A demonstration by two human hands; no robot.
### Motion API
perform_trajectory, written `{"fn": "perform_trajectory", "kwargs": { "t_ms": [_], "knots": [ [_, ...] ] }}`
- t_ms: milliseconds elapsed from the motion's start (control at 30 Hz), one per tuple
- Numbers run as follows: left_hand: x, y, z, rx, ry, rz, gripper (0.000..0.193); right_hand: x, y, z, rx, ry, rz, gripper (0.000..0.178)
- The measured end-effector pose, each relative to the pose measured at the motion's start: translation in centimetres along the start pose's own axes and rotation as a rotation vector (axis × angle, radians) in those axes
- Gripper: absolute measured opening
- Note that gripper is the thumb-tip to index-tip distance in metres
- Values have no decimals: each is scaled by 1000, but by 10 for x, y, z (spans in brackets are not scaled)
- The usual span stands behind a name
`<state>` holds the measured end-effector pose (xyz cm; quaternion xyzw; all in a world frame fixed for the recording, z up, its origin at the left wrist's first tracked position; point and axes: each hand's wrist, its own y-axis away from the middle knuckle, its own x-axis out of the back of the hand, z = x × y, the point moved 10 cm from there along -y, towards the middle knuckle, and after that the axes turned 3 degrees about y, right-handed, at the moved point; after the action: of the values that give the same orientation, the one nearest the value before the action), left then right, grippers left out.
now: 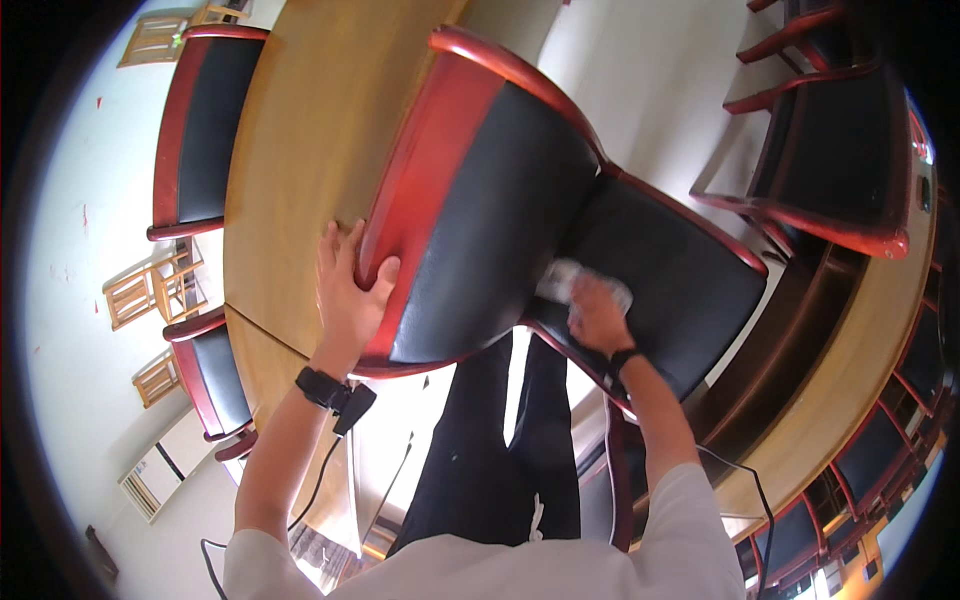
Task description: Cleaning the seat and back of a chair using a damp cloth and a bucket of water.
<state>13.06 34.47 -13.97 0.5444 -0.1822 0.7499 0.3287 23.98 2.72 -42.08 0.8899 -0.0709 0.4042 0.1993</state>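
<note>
A chair with a red wooden frame and black padded upholstery stands in front of me, its backrest [500,200] on the left and its seat [670,270] on the right. My left hand [352,285] is wrapped over the red top edge of the backrest, thumb on the near face and fingers behind. My right hand [600,315] presses a whitish crumpled cloth [562,275] on the black seat, close to where it meets the backrest. The hand and cloth are slightly blurred. Both wrists wear black bands with cables.
A curved wooden table [290,150] runs along the left, with red-and-black chairs [215,130] beyond it. Another black chair [835,150] stands at the upper right. A second curved wooden table [830,360] lies on the right, with several chairs behind it. Thin black cables [765,500] hang beside my arms.
</note>
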Motion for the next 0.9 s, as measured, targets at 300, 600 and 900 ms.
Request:
{"fn": "perform_trajectory", "kwargs": {
  "t_ms": [300,600,900],
  "knots": [
    [8,-9,11,42,28,-19,67,107,-7,84,-54,191,166,64],
    [1,-5,8,32,24,-1,66,140,95,96,-472,421,537,61],
    [-6,-2,-1,24,73,2,66,-22,150,25,46,216,-72,56]
  ]
}}
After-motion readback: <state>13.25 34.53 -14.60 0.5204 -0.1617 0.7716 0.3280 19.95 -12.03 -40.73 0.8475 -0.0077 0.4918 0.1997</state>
